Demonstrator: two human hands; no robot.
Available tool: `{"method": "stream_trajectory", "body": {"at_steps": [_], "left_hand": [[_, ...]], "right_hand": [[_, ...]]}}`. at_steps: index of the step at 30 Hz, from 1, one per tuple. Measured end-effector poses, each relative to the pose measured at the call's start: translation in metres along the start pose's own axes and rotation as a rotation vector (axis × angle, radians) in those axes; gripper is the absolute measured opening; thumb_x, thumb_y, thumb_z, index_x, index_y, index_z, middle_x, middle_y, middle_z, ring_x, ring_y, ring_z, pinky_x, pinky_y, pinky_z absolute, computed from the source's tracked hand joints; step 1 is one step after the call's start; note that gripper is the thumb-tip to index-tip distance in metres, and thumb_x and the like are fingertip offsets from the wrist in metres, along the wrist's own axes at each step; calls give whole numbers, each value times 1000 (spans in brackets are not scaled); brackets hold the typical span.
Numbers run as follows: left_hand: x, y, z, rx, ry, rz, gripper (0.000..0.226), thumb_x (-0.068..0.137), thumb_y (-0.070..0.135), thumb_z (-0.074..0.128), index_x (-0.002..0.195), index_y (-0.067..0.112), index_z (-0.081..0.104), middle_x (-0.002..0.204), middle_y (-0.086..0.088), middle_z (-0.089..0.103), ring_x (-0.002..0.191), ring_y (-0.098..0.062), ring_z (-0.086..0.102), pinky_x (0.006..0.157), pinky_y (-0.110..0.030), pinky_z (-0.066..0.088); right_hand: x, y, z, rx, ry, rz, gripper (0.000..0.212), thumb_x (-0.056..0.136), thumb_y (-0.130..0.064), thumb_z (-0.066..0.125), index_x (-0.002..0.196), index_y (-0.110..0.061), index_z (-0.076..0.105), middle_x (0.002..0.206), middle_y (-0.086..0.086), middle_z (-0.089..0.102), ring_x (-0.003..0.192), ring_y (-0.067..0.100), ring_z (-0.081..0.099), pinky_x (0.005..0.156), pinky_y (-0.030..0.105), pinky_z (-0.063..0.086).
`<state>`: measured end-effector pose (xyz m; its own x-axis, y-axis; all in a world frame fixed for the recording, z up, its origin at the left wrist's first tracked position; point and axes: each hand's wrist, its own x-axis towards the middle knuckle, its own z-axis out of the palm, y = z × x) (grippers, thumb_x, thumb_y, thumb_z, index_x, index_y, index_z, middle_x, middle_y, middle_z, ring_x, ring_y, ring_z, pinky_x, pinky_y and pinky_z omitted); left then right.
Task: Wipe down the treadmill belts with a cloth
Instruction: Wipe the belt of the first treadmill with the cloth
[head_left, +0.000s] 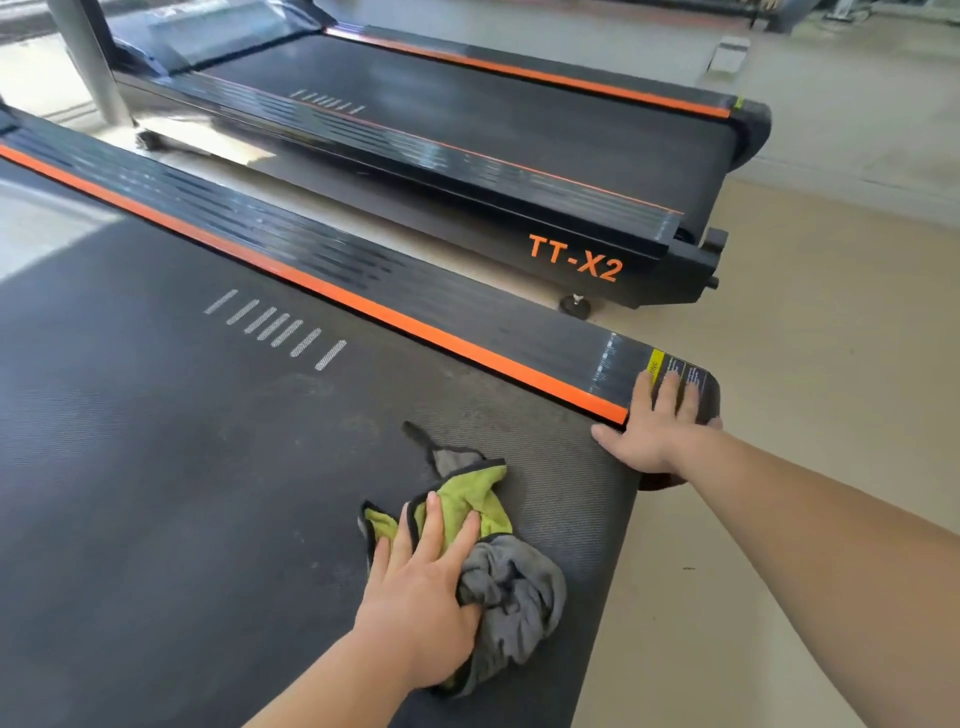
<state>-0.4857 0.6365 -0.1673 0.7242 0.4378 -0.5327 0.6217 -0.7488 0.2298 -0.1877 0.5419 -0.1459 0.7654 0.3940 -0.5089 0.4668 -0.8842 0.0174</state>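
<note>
A crumpled green and grey cloth (498, 566) lies on the near treadmill's black belt (182, 467), close to its rear end. My left hand (421, 597) presses flat on top of the cloth, fingers spread over the green part. My right hand (657, 421) rests palm down on the rear corner of the orange-striped side rail (415, 312), fingers apart, holding nothing. Dusty smudges show on the belt just beyond the cloth. A second treadmill's belt (467, 114) lies further back.
The second treadmill, marked TT-X2 (574, 257), stands parallel behind, with a narrow strip of floor between the two. Beige floor (805, 312) opens to the right of both machines. A grey upright post (88, 57) rises at the top left.
</note>
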Motion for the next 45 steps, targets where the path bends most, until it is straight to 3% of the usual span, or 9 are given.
{"method": "stream_trajectory", "body": {"at_steps": [5,17,21,24,29,36,39,42,45], "left_hand": [[28,-7,-15,66,45,5,76,105,47,37,158,47,-18,166,2,-33,154,-32,-28,126,-53,-8],[140,-3,-98,182,174,-85,70,104,43,40,164,32,5,169,-10,-26,157,-35,-13,126,-55,12],[151,25,-93,32,259,-138,50,96,29,46,144,14,45,169,-18,9,154,-40,17,124,-53,21],[126,63,-61,-87,410,128,43,84,29,46,121,18,65,150,-10,47,134,-34,44,118,-43,31],[120,57,-51,-36,404,502,36,82,14,54,116,11,67,137,-8,59,121,-32,55,109,-42,45],[145,-12,-83,-52,603,-47,27,79,11,59,105,15,66,122,-1,64,112,-34,53,89,-44,49],[118,44,-45,-134,588,259,23,66,13,54,86,17,64,102,0,66,95,-33,57,80,-41,51],[108,22,-45,-12,453,616,45,63,17,51,103,21,71,116,7,68,101,-26,58,87,-37,53],[138,-43,-90,9,508,354,38,65,17,50,98,31,65,110,8,67,104,-29,57,87,-42,54]], "right_hand": [[18,-10,-15,68,14,62,94,94,-80,23,164,-25,-9,170,11,-11,156,39,-11,123,65,10],[27,-6,-12,38,-98,12,99,96,-76,28,155,-26,-33,161,10,-42,151,36,-33,120,71,2],[21,-13,-14,44,-89,44,99,98,-73,32,155,-26,-34,160,10,-43,150,36,-34,119,72,1],[24,-15,-13,48,-104,53,96,98,-73,29,154,-27,-35,160,9,-44,150,36,-34,119,72,2],[25,-13,-14,29,-126,58,98,95,-78,26,154,-29,-35,160,8,-43,151,35,-33,120,71,3],[29,-13,-17,-1,-149,53,101,96,-77,30,153,-26,-35,160,11,-43,150,38,-34,122,68,4],[33,-14,-18,-16,-161,64,101,95,-78,28,153,-26,-36,160,12,-43,150,39,-33,122,68,6],[29,-14,-17,-14,-149,64,101,95,-78,28,153,-26,-36,160,11,-42,150,38,-32,121,70,7],[27,-14,-17,-8,-137,58,101,95,-78,30,153,-27,-36,160,11,-42,150,38,-32,120,71,5]]}}
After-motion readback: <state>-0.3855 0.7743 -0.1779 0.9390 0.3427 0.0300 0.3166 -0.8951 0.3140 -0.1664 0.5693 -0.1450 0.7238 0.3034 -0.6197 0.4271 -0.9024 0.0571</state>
